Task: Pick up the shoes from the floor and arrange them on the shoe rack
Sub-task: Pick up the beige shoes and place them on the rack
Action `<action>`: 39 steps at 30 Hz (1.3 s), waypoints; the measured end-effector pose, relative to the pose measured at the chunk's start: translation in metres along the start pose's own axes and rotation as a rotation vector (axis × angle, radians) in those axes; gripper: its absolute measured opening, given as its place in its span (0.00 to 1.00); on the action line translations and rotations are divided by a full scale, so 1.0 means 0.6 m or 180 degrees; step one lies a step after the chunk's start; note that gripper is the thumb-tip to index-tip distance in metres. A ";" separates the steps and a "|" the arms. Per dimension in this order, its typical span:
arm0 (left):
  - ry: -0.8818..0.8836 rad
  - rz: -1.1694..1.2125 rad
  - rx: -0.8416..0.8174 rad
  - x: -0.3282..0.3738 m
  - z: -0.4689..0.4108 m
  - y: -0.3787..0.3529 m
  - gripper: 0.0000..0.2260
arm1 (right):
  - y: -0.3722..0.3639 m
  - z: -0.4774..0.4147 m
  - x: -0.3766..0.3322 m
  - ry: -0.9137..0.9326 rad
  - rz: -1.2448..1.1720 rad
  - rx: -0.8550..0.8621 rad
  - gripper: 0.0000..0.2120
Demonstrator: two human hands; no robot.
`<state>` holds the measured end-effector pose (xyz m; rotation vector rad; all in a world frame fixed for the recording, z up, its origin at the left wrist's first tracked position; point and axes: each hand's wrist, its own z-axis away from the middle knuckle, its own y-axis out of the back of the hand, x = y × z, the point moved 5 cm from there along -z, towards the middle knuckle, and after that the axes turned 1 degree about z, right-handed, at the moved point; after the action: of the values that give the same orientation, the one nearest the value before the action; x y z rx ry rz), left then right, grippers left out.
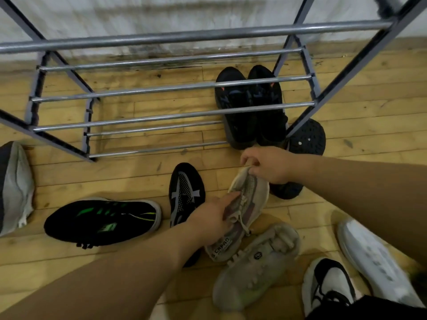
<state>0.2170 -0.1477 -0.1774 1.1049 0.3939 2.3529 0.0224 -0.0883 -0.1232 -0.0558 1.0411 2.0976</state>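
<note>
Head view: the rack (175, 116) stands against the wall (138, 17); a black pair (250, 107) sits on its lowest bars at the right end. The right hand (268, 165) pinches the beige shoe (245, 209) at the toe; the left hand (215, 215) grips its side. Other shoes lie scattered on the wooden floor (369, 112), including a green-striped shoe (101, 221).

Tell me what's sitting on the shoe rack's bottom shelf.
A pair of black shoes rests at the right end of the shoe rack; upper bars partly cover them.
</note>
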 end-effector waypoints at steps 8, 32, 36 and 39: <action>-0.0335 0.0358 0.0085 0.124 0.061 0.040 0.35 | 0.141 0.184 -0.016 -0.0338 -0.0773 0.0291 0.06; -0.0084 -0.2406 0.1324 0.242 0.630 0.353 0.44 | 0.192 0.531 -0.423 0.1392 -0.0070 0.1622 0.28; 0.0083 -0.2542 0.1794 0.212 0.685 0.396 0.43 | 0.178 0.511 -0.498 0.1465 0.0191 0.2034 0.40; 0.0175 -0.2482 0.1915 0.175 0.713 0.401 0.43 | 0.171 0.499 -0.537 0.1601 0.0347 0.2149 0.41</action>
<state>0.4157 -0.2699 0.2673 0.8852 1.3410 1.5913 0.2636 -0.1193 0.2574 -0.2000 2.0470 1.7521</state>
